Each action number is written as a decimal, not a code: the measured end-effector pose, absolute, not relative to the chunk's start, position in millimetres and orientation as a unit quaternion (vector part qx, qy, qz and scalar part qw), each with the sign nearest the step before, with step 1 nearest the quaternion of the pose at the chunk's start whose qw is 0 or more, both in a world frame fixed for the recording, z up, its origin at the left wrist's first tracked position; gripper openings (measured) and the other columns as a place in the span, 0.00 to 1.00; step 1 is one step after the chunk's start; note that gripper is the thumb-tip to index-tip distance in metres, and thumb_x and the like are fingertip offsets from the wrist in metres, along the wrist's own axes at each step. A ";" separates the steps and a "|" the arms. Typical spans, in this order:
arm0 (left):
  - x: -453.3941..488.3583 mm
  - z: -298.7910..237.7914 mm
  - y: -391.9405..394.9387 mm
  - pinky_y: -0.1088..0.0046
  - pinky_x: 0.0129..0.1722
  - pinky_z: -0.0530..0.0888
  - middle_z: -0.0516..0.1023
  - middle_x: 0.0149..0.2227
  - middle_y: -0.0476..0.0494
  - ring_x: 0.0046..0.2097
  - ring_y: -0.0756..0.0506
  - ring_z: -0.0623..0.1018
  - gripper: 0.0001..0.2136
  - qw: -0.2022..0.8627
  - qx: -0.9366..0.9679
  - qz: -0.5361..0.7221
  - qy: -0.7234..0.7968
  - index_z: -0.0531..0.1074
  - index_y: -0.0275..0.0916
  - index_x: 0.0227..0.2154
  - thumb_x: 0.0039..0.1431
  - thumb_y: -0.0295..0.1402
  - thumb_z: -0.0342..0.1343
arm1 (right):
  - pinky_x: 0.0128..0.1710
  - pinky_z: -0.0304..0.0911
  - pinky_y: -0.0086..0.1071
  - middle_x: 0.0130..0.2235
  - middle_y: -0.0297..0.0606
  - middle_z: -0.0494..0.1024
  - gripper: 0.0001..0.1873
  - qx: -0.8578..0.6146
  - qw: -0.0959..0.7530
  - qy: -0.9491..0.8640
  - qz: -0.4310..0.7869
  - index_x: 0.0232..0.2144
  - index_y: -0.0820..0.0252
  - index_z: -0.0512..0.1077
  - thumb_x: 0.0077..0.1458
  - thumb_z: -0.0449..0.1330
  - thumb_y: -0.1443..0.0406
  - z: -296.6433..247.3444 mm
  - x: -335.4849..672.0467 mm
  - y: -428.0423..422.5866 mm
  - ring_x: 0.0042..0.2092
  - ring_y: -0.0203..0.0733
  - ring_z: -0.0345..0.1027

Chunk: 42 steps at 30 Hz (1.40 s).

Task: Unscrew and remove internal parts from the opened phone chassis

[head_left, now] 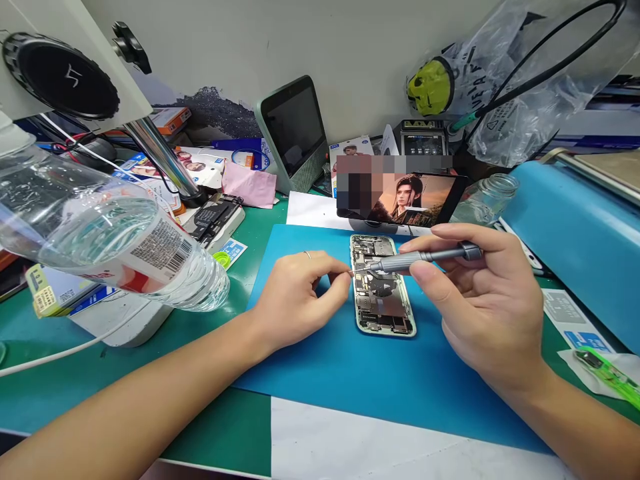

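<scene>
An opened smartphone (pixel 383 307) lies on a blue mat (pixel 320 373), its circuit boards and dark inner parts showing. My right hand (pixel 493 303) grips a grey precision screwdriver (pixel 400 262) above the phone, held nearly level with the tip pointing left. At the phone's left edge, my left hand (pixel 303 300) has thumb and forefinger pinched together close to the screwdriver's tip. Something tiny seems to show at those fingertips, too small to name.
A large water bottle (pixel 150 247) looms at the left, near a microscope stand's pole (pixel 165 163). Behind the mat, a propped phone (pixel 425 200) plays a video beside a smart display (pixel 295 133). A blue machine (pixel 575 233) and green knife (pixel 610 377) sit right.
</scene>
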<state>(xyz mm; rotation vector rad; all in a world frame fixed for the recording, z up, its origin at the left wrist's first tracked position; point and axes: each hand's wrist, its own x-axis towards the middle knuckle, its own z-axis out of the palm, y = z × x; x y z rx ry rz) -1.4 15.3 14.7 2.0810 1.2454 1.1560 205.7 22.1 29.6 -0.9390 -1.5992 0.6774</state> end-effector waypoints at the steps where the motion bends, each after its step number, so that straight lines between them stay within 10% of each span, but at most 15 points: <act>1: -1.4 14.7 15.4 0.76 0.27 0.64 0.77 0.26 0.53 0.24 0.53 0.69 0.07 0.226 0.755 0.419 0.452 0.79 0.38 0.32 0.60 0.24 0.56 | 0.38 0.79 0.36 0.41 0.35 0.80 0.17 -0.396 0.551 -0.676 0.287 0.48 0.47 0.71 0.58 0.65 0.68 29.5 205.7 22.0 0.44 0.44 0.78; 42: -2.3 13.5 16.0 0.76 0.26 0.63 0.76 0.26 0.53 0.25 0.53 0.68 0.07 0.235 0.753 0.411 0.456 0.78 0.38 0.31 0.60 0.23 0.57 | 0.36 0.77 0.35 0.42 0.35 0.80 0.17 -0.410 0.540 -0.686 0.265 0.48 0.46 0.72 0.58 0.66 0.67 29.8 205.2 21.2 0.44 0.45 0.78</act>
